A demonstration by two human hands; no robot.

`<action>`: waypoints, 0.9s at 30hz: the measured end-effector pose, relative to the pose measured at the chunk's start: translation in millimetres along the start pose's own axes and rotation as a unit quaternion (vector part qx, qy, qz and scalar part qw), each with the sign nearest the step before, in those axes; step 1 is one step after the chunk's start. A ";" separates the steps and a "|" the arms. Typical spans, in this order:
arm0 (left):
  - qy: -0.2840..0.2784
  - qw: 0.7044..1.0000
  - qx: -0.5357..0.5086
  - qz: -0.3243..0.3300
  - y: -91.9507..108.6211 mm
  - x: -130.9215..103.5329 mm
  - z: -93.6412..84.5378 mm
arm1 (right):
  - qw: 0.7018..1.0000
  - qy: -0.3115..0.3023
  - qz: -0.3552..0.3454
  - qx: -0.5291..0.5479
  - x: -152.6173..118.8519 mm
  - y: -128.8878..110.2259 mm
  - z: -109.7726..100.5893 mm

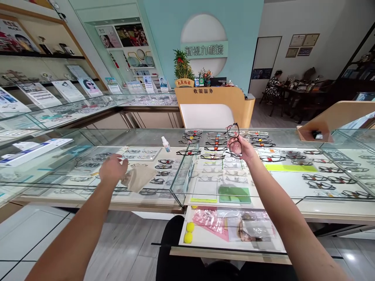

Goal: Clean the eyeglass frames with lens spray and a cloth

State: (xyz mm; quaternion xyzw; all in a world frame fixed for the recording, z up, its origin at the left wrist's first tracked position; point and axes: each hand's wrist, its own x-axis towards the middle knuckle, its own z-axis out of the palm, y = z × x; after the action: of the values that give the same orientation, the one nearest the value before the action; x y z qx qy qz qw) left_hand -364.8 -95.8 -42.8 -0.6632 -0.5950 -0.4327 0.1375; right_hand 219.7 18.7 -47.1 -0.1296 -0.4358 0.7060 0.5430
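Note:
My right hand point(246, 149) holds a dark-framed pair of eyeglasses point(233, 136) upright above the glass counter, its fingers closed on the frame. My left hand point(113, 168) is over the counter at the left, its fingers apart and nothing seen in it. Just right of that hand a beige cloth point(138, 177) lies on the glass. A small white spray bottle point(165, 144) stands farther back, between the two hands. Rows of eyeglasses point(213, 156) with small red tags sit on the counter near my right hand.
The glass display counter point(178, 195) spans the view, with more frames inside. Below, an open drawer point(205, 249) holds pink and clear packets and yellow cases. A wooden-edged mirror point(336, 121) stands at right. Behind are a cashier desk point(247, 111) and a seated person point(272, 86).

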 end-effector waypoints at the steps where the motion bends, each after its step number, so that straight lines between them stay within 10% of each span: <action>1: 0.012 1.000 0.008 -0.012 13.2 3.8 7.8 | 1.000 -0.006 -0.002 -0.008 -0.3 -1.0 2.8; 6: -0.063 0.998 0.012 -0.012 128.4 34.4 52.1 | 0.995 -0.026 -0.005 -0.100 -6.6 -18.4 29.3; 14: -0.073 0.950 -0.166 0.252 315.9 87.3 73.3 | 0.958 -0.126 0.012 -0.255 -14.2 -83.1 91.2; 27: 0.087 0.923 -0.232 0.295 358.1 142.7 69.9 | 0.881 -0.233 -0.039 -0.410 3.9 -184.1 149.8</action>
State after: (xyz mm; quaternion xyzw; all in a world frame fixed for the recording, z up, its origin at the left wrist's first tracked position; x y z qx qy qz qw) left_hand -22.7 -42.4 140.5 -0.7817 -0.2409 -0.5546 0.1527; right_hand 240.3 -43.4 181.0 -0.1557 -0.8048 0.4525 0.3512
